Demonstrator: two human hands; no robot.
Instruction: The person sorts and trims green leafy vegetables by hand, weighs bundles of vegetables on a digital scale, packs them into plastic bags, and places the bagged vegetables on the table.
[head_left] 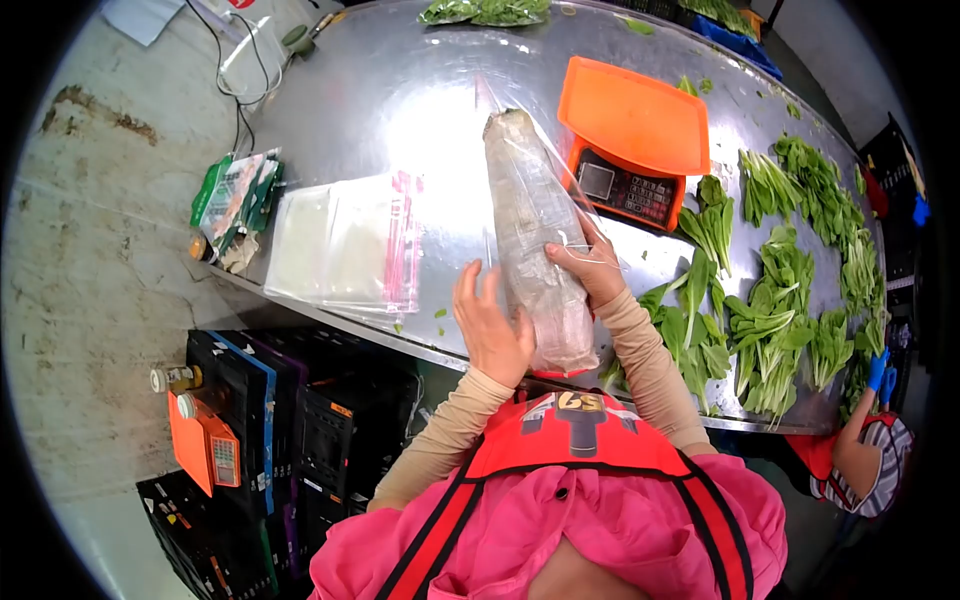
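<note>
A long, tapered grey-white sleeve-like object (538, 230) stands tilted in front of me, its narrower end away from my body. Clear plastic film (535, 150) covers its upper part and sticks out past the end. My right hand (592, 265) grips the film against the object's right side, thumb on top. On the other side, my left hand (492, 325) is open with fingers apart, close to the object's lower left side. Whether its fingertips touch it I cannot tell. A stack of clear plastic bags with pink-printed edges (345, 243) lies left of my left hand.
An orange scale (630, 190) with an orange tray (635, 115) stands at right. Leafy greens (775, 320) cover the steel table's (330, 125) right side. Black crates (345, 420) stand below left. A co-worker's blue-gloved hands (880, 375) are at the right edge.
</note>
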